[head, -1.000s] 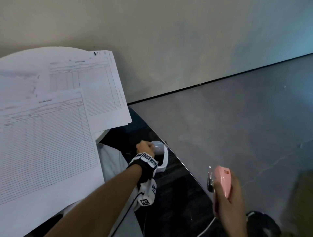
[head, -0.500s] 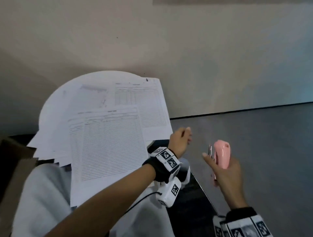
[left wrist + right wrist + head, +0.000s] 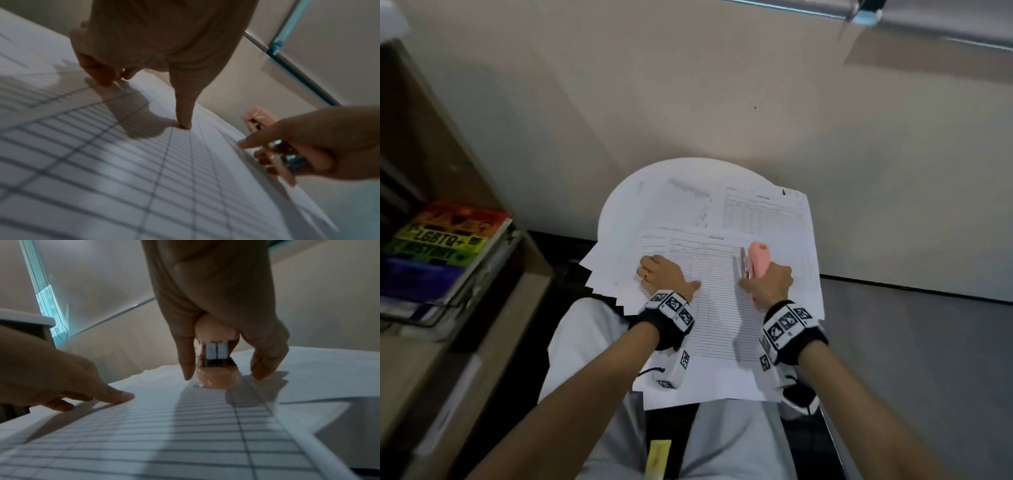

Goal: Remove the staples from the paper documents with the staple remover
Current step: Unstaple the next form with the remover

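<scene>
A stack of white ruled forms (image 3: 717, 329) lies on a round white table (image 3: 619, 195). My left hand (image 3: 661, 278) rests on the top sheet's left side; the thumb tip and the other fingertips (image 3: 102, 79) touch the paper (image 3: 123, 162). My right hand (image 3: 770, 282) grips the pink staple remover (image 3: 758, 260) with its metal jaws (image 3: 743, 263) over the sheet's upper right. In the right wrist view the remover (image 3: 217, 378) stands just above the paper (image 3: 185, 426), with the left hand (image 3: 51, 378) beside it. No staple is visible.
A second printed form (image 3: 763, 209) lies at the table's far right. A shelf unit with a rainbow-coloured book (image 3: 445, 240) stands on the left. A pale wall is close behind the table, with grey floor (image 3: 911, 342) to the right. A white object (image 3: 801, 404) sits beside my right forearm.
The head view has swung to look down on the table. My left hand has moved from beside the table onto the top sheet. My right hand has carried the staple remover over the paper.
</scene>
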A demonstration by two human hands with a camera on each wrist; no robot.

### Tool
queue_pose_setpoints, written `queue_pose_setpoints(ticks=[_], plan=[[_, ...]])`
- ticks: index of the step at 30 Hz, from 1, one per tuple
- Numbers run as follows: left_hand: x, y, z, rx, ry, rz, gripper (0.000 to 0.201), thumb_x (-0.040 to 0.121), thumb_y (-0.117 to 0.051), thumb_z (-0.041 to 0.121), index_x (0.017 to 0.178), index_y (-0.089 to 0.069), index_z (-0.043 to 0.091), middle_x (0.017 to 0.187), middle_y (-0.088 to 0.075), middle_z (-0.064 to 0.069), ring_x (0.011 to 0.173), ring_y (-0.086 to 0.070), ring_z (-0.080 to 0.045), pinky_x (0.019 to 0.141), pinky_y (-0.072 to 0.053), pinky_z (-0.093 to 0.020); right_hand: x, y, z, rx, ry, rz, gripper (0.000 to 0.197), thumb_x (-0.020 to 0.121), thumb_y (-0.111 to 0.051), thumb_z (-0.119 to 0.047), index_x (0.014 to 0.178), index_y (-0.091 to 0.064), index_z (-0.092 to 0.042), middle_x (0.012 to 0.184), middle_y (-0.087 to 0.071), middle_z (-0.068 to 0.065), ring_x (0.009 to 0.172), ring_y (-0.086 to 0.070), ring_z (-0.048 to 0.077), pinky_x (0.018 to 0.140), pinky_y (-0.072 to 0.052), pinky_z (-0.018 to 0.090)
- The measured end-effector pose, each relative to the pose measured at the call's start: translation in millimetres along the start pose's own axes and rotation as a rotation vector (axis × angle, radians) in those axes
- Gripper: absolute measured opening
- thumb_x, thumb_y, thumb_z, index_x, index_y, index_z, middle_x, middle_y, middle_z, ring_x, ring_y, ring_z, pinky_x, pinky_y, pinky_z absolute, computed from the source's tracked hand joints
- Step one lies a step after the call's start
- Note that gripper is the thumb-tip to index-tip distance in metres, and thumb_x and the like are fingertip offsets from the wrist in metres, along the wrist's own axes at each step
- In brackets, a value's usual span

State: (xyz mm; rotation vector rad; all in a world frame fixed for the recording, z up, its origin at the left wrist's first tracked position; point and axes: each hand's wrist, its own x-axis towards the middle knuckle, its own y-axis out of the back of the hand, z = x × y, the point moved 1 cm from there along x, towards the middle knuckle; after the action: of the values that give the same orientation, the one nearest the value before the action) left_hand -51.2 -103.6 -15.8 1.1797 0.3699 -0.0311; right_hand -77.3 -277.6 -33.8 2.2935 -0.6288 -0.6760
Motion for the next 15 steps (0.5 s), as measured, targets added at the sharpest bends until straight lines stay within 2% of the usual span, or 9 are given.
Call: queue_pose_setpoints(ticks=[2,4,6,8,10,12,15], plan=[[6.7,4.9,2.9,-0.084,0.031,-0.039,0.096,0.068,-0.081,0.043,0.131,-0.026,-0.004,0.136,-0.032,-0.020,0.124,-0.041,-0.033,0.100,-0.040,-0.037,6.9,-8.6,-3.2,-0.065,-0.001,0.038,0.051,0.066,-0.084,-0.022,0.103,-0.058,0.001,0.117,-0.049,0.017,0.103,-0.055,0.035,0.086,-0.055,0.046],[15.7,5.8,-0.9,-0.210,0.011,-0.104,0.090,0.068,-0.083,0.033,0.131,-0.027,0.001,0.133,-0.040,-0.019,0.121,-0.048,-0.034,0.098,-0.044,-0.042,9.4,-10.3,-3.1,-0.061,-0.018,0.056,0.051,0.065,-0.085,-0.020,0.104,-0.059,0.001,0.112,-0.056,0.017,0.102,-0.058,0.036,0.084,-0.055,0.048],[22.8,4.0,-8.4,-0.350,-0.045,-0.125,0.068,0.075,-0.078,0.026,0.124,-0.037,0.003,0.125,-0.053,-0.017,0.115,-0.055,-0.034,0.094,-0.048,-0.045,8.9,-8.6,-1.1,-0.056,-0.035,0.077,0.049,0.065,-0.086,-0.020,0.103,-0.061,-0.002,0.106,-0.061,0.016,0.100,-0.059,0.035,0.085,-0.054,0.050],[22.3,3.4,-16.1,-0.384,-0.096,-0.045,0.040,0.085,-0.066,0.028,0.116,-0.053,0.006,0.119,-0.059,-0.015,0.113,-0.055,-0.033,0.090,-0.049,-0.042,7.9,-7.0,0.9,-0.036,-0.034,0.081,0.045,0.066,-0.085,-0.018,0.101,-0.061,-0.003,0.104,-0.063,0.015,0.097,-0.061,0.034,0.084,-0.054,0.047],[17.6,2.1,-20.5,-0.347,-0.090,0.086,0.032,0.090,-0.060,0.032,0.115,-0.062,0.012,0.125,-0.050,-0.012,0.121,-0.042,-0.032,0.094,-0.040,-0.040,6.8,-4.3,2.6,0.016,-0.012,0.091,0.046,0.066,-0.085,-0.012,0.103,-0.062,0.001,0.106,-0.063,0.018,0.093,-0.063,0.033,0.077,-0.056,0.039],[11.4,2.3,-25.2,-0.386,-0.012,0.195,0.034,0.087,-0.064,0.032,0.118,-0.063,0.017,0.139,-0.032,-0.012,0.130,-0.026,-0.032,0.103,-0.028,-0.040,6.3,-2.8,3.5,0.041,0.022,0.095,0.048,0.065,-0.086,-0.008,0.105,-0.062,0.003,0.108,-0.061,0.020,0.091,-0.063,0.031,0.070,-0.054,0.032],[8.4,0.1,-29.1,-0.519,0.078,0.176,0.037,0.085,-0.067,0.028,0.119,-0.064,0.014,0.149,-0.017,-0.014,0.135,-0.017,-0.034,0.109,-0.022,-0.041,2.6,-2.5,1.8,0.054,0.047,0.047,0.045,0.065,-0.085,-0.006,0.103,-0.063,0.005,0.096,-0.066,0.017,0.086,-0.064,0.029,0.070,-0.056,0.034]])
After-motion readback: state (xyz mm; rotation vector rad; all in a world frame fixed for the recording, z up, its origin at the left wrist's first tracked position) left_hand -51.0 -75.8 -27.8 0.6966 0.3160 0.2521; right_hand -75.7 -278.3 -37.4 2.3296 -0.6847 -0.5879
